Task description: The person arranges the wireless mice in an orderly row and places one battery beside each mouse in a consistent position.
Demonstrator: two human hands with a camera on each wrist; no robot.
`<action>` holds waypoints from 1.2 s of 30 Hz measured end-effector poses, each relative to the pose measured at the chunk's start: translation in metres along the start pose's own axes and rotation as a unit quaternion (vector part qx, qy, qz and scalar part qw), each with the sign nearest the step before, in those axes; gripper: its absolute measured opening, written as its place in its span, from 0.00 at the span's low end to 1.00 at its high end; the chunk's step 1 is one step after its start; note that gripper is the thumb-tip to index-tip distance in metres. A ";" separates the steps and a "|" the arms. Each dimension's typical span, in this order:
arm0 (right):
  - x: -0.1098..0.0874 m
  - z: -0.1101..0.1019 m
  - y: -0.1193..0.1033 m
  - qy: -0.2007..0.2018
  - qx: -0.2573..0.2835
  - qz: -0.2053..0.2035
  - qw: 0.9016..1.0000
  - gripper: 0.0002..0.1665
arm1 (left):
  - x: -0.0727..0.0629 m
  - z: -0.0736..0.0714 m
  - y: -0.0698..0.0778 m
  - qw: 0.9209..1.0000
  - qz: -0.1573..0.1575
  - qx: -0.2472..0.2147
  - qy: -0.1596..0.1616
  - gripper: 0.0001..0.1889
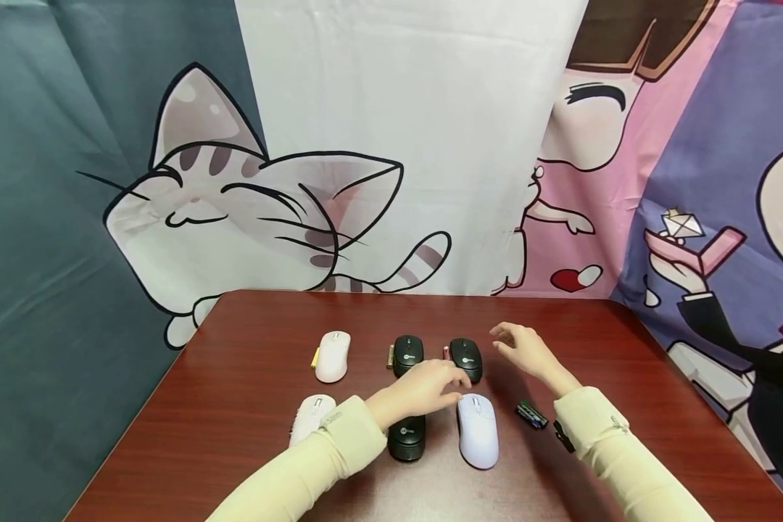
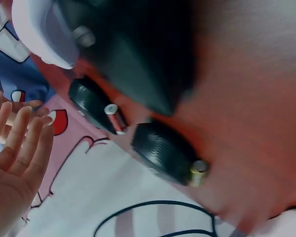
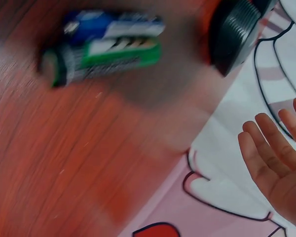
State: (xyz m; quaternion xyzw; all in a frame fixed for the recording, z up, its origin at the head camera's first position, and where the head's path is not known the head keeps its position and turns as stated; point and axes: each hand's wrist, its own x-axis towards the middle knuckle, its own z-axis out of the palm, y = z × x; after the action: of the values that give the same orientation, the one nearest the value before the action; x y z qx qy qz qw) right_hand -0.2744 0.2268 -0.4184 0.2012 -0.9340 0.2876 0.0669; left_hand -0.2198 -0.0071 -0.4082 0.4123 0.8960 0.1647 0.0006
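My left hand point(image 1: 424, 391) hovers over the near black mouse point(image 1: 407, 441), its fingers loosely bent and holding nothing, fingertips close to the lavender mouse point(image 1: 479, 433). Part of that black mouse is hidden under the hand. To the right, my right hand point(image 1: 525, 351) hangs in the air beside the far black mouse point(image 1: 466, 358), fingers relaxed and palm bare in the right wrist view. A green battery point(image 3: 108, 57) and a blue battery point(image 3: 111, 24) lie side by side on the table below my right forearm. A red battery point(image 2: 116, 118) lies against the far black mouse.
Another black mouse point(image 1: 407, 354) stands at the back middle with a gold battery point(image 2: 199, 173) at its side. On the left are a white mouse point(image 1: 333, 357) with a yellow battery point(image 1: 315, 357), and a nearer white mouse point(image 1: 312, 415) partly behind my sleeve. A printed cloth point(image 1: 391, 87) hangs behind the table.
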 end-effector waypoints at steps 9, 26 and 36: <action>-0.002 -0.011 0.026 0.031 -0.014 0.015 0.999 0.10 | 0.037 0.011 0.027 0.991 0.042 0.126 0.029 0.09; -0.019 -0.024 0.059 0.023 -0.027 -0.046 0.998 0.09 | 0.073 0.058 0.064 0.974 0.118 0.194 0.025 0.04; -0.027 -0.032 0.063 0.001 -0.015 -0.079 0.997 0.10 | 0.078 0.066 0.071 0.959 0.082 0.269 -0.030 0.07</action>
State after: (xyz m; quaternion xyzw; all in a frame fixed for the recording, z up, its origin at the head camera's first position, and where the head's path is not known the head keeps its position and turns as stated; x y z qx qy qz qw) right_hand -0.2753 0.3016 -0.4307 0.2735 -0.9193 0.2671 0.0934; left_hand -0.2103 0.1129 -0.4391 0.4744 0.8697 -0.0957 -0.0968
